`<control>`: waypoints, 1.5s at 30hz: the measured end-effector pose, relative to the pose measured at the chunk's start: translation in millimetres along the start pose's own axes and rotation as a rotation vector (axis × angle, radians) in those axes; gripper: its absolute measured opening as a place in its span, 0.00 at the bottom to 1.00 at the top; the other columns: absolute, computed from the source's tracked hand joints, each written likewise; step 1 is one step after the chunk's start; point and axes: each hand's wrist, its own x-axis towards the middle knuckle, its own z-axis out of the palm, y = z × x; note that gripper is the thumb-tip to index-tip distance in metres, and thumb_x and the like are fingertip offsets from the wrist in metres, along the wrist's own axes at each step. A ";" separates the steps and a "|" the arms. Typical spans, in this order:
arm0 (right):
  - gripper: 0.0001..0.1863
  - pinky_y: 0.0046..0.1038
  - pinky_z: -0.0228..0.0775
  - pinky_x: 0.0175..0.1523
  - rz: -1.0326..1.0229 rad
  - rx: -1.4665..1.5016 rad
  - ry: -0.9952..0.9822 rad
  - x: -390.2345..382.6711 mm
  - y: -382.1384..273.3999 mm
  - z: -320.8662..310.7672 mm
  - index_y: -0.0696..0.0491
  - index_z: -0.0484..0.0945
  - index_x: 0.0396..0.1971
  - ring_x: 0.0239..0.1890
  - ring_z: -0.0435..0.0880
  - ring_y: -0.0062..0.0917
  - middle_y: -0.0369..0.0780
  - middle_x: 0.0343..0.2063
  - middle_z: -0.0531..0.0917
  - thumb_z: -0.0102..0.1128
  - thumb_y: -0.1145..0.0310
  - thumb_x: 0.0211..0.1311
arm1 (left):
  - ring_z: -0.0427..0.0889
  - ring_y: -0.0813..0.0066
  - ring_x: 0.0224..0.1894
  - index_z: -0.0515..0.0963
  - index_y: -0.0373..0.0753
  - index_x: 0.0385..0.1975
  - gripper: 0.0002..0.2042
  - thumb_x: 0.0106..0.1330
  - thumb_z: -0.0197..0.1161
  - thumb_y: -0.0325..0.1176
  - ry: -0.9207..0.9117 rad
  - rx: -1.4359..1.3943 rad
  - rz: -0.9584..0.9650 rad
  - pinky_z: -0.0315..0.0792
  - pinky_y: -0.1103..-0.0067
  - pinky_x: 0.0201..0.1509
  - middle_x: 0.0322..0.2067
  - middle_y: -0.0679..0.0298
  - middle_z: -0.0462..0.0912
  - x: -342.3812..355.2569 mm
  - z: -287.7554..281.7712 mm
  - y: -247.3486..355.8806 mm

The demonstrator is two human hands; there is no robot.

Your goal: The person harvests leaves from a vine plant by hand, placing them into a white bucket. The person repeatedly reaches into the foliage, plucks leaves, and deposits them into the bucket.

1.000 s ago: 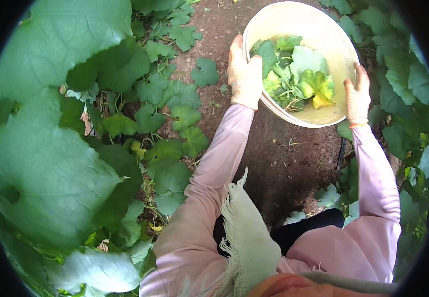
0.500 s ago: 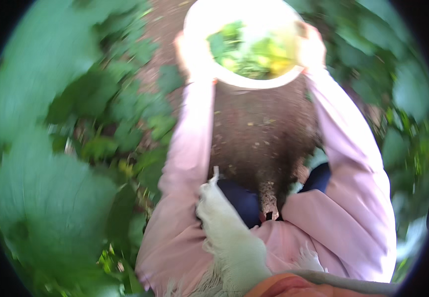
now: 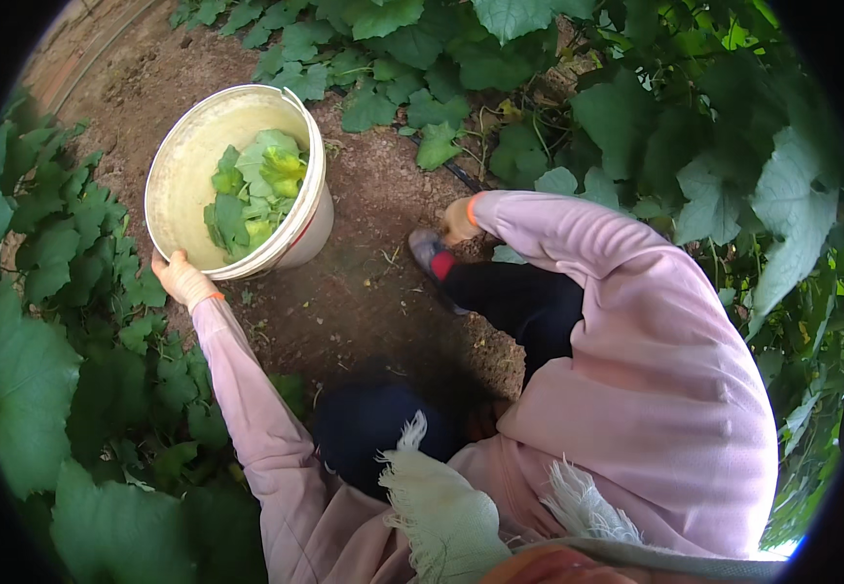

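A cream plastic bucket point(image 3: 300, 229) stands at upper left, tilted slightly, with green and yellowish leaves point(image 3: 256, 185) inside. My left hand point(image 3: 184, 279) grips the lower-left edge of its rim. My right hand point(image 3: 460, 220) is low beside my shoe point(image 3: 425, 251), right of the bucket and near a dark hose; its fingertips are hidden or too small to read.
Large-leaved vines point(image 3: 636, 127) crowd the right and upper right, and more foliage point(image 3: 28, 380) lines the left. Bare brown soil point(image 3: 305, 321) forms the path between them. A dark hose point(image 3: 461, 175) runs along the upper plant row. Dark-trousered legs point(image 3: 510, 307) are bent beneath me.
The bucket, earlier held up in both hands, has moved left and down. My right hand has let go and dropped beside my shoe. The view has turned.
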 end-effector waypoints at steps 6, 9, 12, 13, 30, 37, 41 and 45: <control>0.17 0.36 0.71 0.49 0.607 0.398 0.680 52.7 181.2 83.4 0.51 0.80 0.43 0.43 0.80 0.40 0.44 0.39 0.83 0.50 0.60 0.59 | 0.76 0.59 0.48 0.65 0.29 0.56 0.26 0.52 0.51 0.22 -0.035 -0.072 -0.027 0.70 0.70 0.55 0.50 0.49 0.73 -11.2 -2.3 0.9; 0.17 0.34 0.71 0.48 0.703 0.618 0.920 79.1 225.7 83.2 0.51 0.80 0.44 0.42 0.81 0.40 0.45 0.39 0.83 0.52 0.62 0.58 | 0.75 0.57 0.50 0.63 0.27 0.57 0.27 0.54 0.51 0.26 -0.053 -0.022 -0.031 0.69 0.69 0.57 0.51 0.47 0.72 -18.6 -1.3 10.4; 0.17 0.31 0.72 0.46 0.844 0.792 0.952 104.8 249.8 74.7 0.52 0.80 0.44 0.40 0.82 0.36 0.44 0.38 0.84 0.55 0.62 0.56 | 0.75 0.57 0.50 0.63 0.28 0.57 0.27 0.55 0.51 0.28 -0.049 -0.004 -0.054 0.70 0.68 0.56 0.51 0.47 0.72 -24.3 3.6 11.8; 0.17 0.32 0.71 0.47 0.898 0.859 0.983 113.4 251.2 72.5 0.51 0.80 0.44 0.41 0.82 0.37 0.45 0.38 0.83 0.55 0.62 0.56 | 0.75 0.57 0.50 0.63 0.28 0.57 0.26 0.55 0.51 0.28 -0.037 -0.001 -0.049 0.70 0.68 0.55 0.51 0.47 0.72 -22.7 0.8 10.3; 0.07 0.36 0.76 0.34 0.769 0.172 1.148 116.1 231.4 72.0 0.54 0.71 0.33 0.33 0.81 0.42 0.47 0.33 0.78 0.49 0.79 0.53 | 0.73 0.61 0.52 0.64 0.33 0.58 0.26 0.58 0.57 0.31 0.021 -0.024 -0.107 0.66 0.69 0.58 0.53 0.53 0.71 -23.1 1.0 8.5; 0.09 0.42 0.74 0.40 0.714 0.465 1.413 115.2 218.6 42.0 0.56 0.70 0.36 0.39 0.80 0.46 0.50 0.36 0.78 0.51 0.69 0.58 | 0.74 0.62 0.51 0.65 0.33 0.58 0.25 0.59 0.57 0.31 0.037 -0.020 -0.074 0.68 0.69 0.56 0.52 0.53 0.71 -18.5 -6.2 2.0; 0.20 0.42 0.67 0.54 0.784 0.645 1.287 141.2 266.9 17.0 0.56 0.64 0.53 0.52 0.73 0.48 0.52 0.52 0.71 0.44 0.70 0.59 | 0.74 0.62 0.51 0.64 0.33 0.59 0.26 0.60 0.56 0.32 0.021 0.037 -0.112 0.68 0.70 0.56 0.52 0.53 0.71 -19.2 -4.0 2.9; 0.26 0.39 0.66 0.58 0.858 0.818 1.005 155.4 280.6 21.0 0.54 0.61 0.58 0.57 0.70 0.46 0.53 0.57 0.66 0.43 0.72 0.56 | 0.73 0.59 0.52 0.63 0.33 0.60 0.28 0.59 0.57 0.34 0.041 0.082 -0.102 0.68 0.69 0.56 0.54 0.50 0.69 -25.8 2.9 8.0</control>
